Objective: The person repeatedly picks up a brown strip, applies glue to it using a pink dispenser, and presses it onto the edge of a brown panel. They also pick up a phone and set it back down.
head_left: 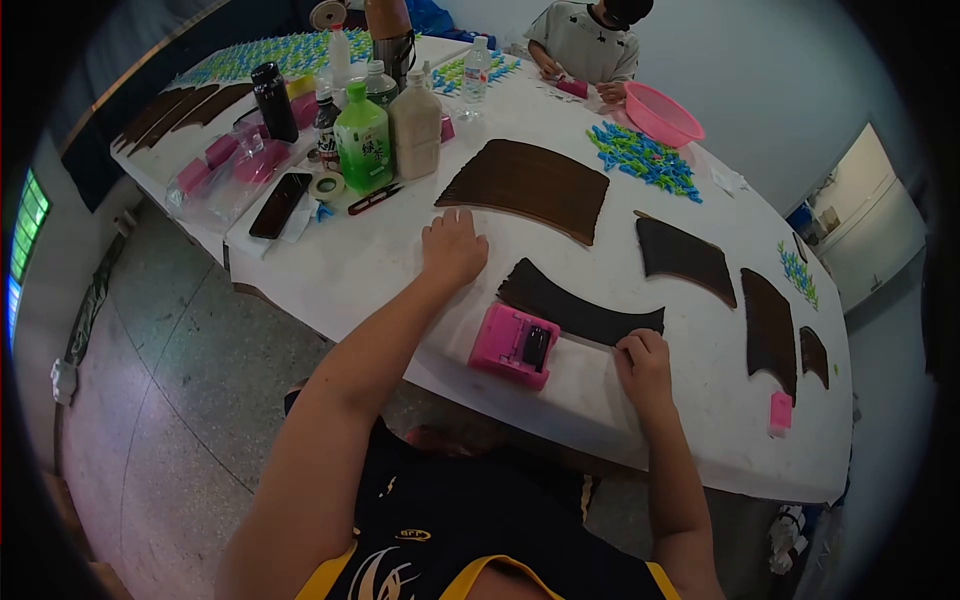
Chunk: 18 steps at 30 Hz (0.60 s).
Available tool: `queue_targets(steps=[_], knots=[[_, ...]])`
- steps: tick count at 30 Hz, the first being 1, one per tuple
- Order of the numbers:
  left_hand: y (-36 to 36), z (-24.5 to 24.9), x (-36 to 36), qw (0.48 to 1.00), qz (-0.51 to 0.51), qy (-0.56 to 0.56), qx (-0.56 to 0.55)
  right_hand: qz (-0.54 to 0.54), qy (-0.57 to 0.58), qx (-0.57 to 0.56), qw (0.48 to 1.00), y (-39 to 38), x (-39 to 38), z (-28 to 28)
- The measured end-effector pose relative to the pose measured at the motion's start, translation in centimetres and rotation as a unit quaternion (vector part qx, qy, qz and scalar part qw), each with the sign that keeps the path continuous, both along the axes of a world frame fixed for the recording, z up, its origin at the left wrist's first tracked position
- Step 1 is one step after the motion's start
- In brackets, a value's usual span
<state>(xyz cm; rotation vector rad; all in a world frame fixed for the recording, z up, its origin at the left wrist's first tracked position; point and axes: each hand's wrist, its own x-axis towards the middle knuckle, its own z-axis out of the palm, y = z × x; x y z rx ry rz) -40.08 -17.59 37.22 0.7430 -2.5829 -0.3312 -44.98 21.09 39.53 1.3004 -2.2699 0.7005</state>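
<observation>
My left hand (455,248) is on the white table, fingers curled down by the lower left corner of a broad dark brown ribbed sheet (525,190). Whatever its fingertips may hold is hidden. My right hand (644,366) is closed at the right end of a curved black-brown ribbed strip (580,305), fingertips bent over its edge. Between my hands, against the strip's near side, sits a bright pink block-shaped device (497,340) with a black part on top. Farther right lie more dark ribbed pieces (685,260).
Bottles, including a green one (362,140), stand at the back left near a phone (281,205) and a red pen-like tool (375,199). Blue and green clips (645,160) lie in a pile beside a pink basin (662,115). Across the table (400,300), another person (585,45) handles something pink.
</observation>
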Motion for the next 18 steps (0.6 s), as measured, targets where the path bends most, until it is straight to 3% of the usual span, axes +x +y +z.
queue_targets(steps=[8, 10, 11, 13, 17, 18], knots=[[1.4, 4.5, 4.9, 0.990, -0.099, 0.088, 0.044, -0.015, 0.012, 0.062, 0.998, 0.0, -0.4, 2.0], [2.9, 6.9, 5.4, 0.961, -0.231, 0.140, 0.057, -0.004, 0.009, 0.072, 0.997, -0.7, -0.2, 3.9], [4.1, 8.3, 5.7, 0.961, -0.232, 0.139, 0.059, -0.006, 0.007, 0.074, 0.997, -1.5, 0.1, 5.1], [7.2, 10.6, 6.3, 0.896, -0.401, 0.187, 0.025, 0.037, 0.021, 0.077, 0.996, -3.6, 1.2, 8.0], [11.2, 12.2, 7.3, 0.867, -0.467, 0.176, 0.007, 0.060, 0.035, 0.021, 0.997, -6.7, 3.9, 11.1], [11.2, 12.6, 7.7, 0.880, -0.452, 0.143, -0.012, 0.064, -0.016, -0.005, 0.998, -6.9, 4.3, 11.3]])
